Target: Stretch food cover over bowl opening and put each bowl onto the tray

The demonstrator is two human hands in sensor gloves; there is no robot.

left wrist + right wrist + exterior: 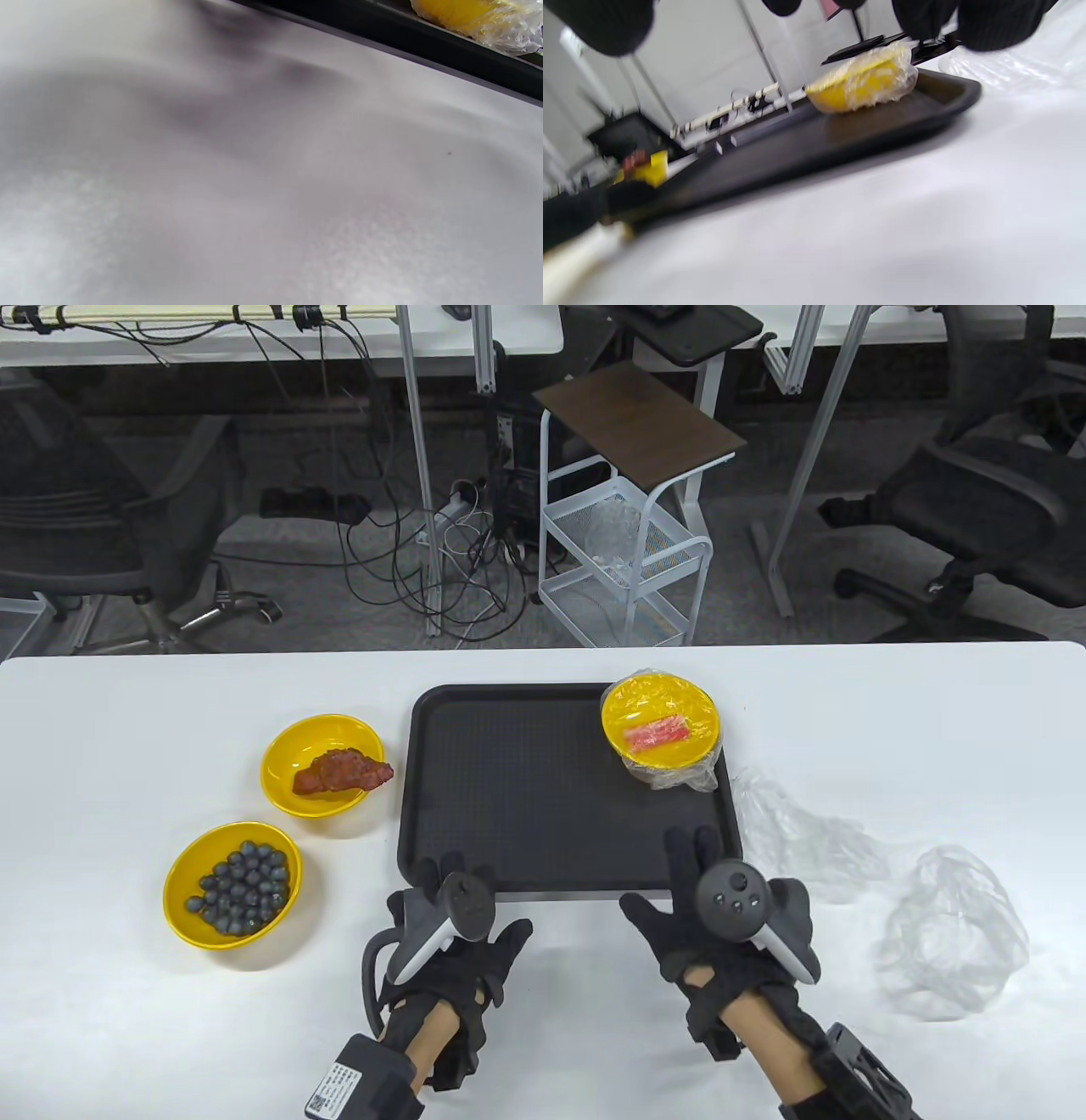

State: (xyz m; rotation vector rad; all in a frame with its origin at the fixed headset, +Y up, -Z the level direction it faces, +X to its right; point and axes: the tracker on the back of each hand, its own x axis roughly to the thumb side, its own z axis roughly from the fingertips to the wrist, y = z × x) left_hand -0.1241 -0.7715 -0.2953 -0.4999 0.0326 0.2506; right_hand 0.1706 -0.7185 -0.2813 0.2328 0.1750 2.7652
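covered bowl [663, 727] on tray [509, 789], film crinkled; both grips seemingly released.

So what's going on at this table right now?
A person in sensor gloves is covering bowls and loading a tray. One covered bowl already sits in its far right corner. The meat bowl and berry bowl wait uncovered. Both hands, left and right, hold nothing; spare covers lie to the right.
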